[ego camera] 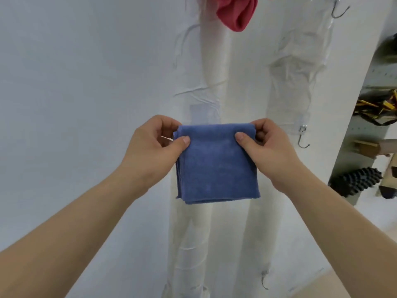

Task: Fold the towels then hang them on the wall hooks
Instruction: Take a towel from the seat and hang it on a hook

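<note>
A blue towel (pixel 217 166) folded into a small square hangs in front of the white wall, held up by both hands. My left hand (pixel 154 147) pinches its top left corner between thumb and fingers. My right hand (pixel 266 145) pinches the top right corner the same way. A red towel (pixel 236 11) hangs bunched at the top of the wall. A bare metal hook (pixel 303 138) sits on the wall just right of my right hand. Another bare hook (pixel 338 9) is at the top right.
Two taped vertical strips (pixel 214 72) run down the white wall. The wall ends at the right, where a shelf unit (pixel 365 130) holds dark items, yellow-black straps and a black ribbed object (pixel 356 181). A further hook (pixel 264 280) shows low on the wall.
</note>
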A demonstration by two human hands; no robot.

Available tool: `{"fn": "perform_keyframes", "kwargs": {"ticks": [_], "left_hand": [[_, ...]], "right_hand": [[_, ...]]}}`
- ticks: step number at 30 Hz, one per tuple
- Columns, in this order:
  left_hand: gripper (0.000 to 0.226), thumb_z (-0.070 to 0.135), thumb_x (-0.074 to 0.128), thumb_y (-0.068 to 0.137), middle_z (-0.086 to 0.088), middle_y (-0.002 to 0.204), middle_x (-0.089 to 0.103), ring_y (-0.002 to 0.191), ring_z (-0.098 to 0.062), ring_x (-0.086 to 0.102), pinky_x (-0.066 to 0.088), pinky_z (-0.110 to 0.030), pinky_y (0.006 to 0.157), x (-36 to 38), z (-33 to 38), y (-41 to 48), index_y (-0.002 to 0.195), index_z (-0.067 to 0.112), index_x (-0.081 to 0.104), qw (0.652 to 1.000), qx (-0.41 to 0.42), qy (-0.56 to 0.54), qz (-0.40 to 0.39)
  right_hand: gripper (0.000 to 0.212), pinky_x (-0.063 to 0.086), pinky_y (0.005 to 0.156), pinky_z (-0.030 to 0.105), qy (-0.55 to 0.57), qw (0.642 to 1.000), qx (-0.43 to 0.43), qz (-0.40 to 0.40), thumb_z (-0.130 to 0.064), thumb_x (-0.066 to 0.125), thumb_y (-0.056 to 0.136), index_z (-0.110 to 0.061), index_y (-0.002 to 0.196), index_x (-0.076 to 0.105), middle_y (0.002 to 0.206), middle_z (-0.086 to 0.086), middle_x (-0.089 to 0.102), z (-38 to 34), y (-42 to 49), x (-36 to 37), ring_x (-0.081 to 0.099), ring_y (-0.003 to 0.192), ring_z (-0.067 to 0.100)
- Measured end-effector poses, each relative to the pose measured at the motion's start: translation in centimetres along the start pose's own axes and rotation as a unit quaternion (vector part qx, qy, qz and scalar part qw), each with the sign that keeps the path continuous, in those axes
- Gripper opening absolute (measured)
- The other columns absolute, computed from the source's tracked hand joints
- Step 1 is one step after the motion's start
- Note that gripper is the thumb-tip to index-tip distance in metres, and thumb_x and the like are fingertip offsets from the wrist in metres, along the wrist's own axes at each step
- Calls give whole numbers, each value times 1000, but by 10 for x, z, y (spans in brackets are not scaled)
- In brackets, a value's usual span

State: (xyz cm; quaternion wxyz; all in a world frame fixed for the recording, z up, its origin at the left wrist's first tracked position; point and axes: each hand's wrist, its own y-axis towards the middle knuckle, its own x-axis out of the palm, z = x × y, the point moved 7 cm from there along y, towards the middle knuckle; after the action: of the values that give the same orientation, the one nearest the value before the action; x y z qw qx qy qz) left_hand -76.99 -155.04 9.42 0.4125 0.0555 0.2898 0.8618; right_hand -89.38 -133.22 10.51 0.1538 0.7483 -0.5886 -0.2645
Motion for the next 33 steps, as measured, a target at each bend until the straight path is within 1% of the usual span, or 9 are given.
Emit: {"fn": "perform_keyframes", "kwargs": {"ticks": [4,9,13,15,18,23,25,28,33], "left_hand": [[16,14,75,89,-1,91,75,78,-24,71,58,-23,68,13,-24,-8,99,22,66,999,-21,25,5],[17,13,77,88,4,79,70,65,-8,60,53,-15,60,20,-41,-22,98,20,66,999,-41,-5,-7],[35,10,79,80,10,104,67,90,-5,64,54,-23,79,15,-16,-15,106,29,64,987,92,133,4],[42,4,75,79,10,118,64,105,-14,61,52,-29,88,22,10,-16,113,28,70,936,244,253,-29],[34,-2,66,86,5,118,75,102,-23,68,57,-37,85,35,27,-27,110,18,78,861,374,335,-78],[29,35,57,92,20,107,76,100,-3,71,58,-36,90,28,26,-23,114,35,75,937,217,240,-130],[33,48,66,87,21,109,74,100,-2,69,59,-34,91,31,23,-27,117,36,71,937,212,243,-139],[40,36,81,82,17,114,68,104,-5,67,59,-33,91,35,8,-32,120,33,68,940,221,229,-127],[30,34,77,79,12,105,65,92,-16,61,55,-41,76,43,-8,-37,106,24,68,925,270,264,-39]], "right_hand": [[21,51,58,22,18,989,121,-84,-28,72,95,-10,102,64,75,-3,69,47,3,26,63,64,8],[32,53,68,34,43,961,220,-162,-36,79,89,-11,103,66,84,7,67,66,-11,33,62,73,21],[36,52,72,21,-80,996,-23,-40,-24,83,81,-28,112,65,104,-5,67,22,-1,11,64,85,11],[30,51,78,19,-137,978,-131,-89,-15,75,85,-33,109,71,108,-10,68,-1,-3,15,65,94,7],[28,53,88,21,-202,951,-113,-205,-19,63,96,-35,117,73,113,-18,71,-5,-4,23,67,100,4],[55,58,96,34,-179,939,-72,-284,-49,73,89,-49,139,52,116,-15,70,-2,-8,23,71,103,4],[54,60,94,37,-190,937,-90,-280,-47,78,85,-47,134,56,114,-13,71,-3,-8,27,71,102,6],[46,61,89,36,-193,940,-115,-258,-40,83,82,-43,122,62,110,-14,71,-1,-11,33,70,99,8],[42,58,88,30,-165,961,-153,-160,-29,78,86,-41,123,61,111,-22,70,14,-25,37,68,98,5]]}}
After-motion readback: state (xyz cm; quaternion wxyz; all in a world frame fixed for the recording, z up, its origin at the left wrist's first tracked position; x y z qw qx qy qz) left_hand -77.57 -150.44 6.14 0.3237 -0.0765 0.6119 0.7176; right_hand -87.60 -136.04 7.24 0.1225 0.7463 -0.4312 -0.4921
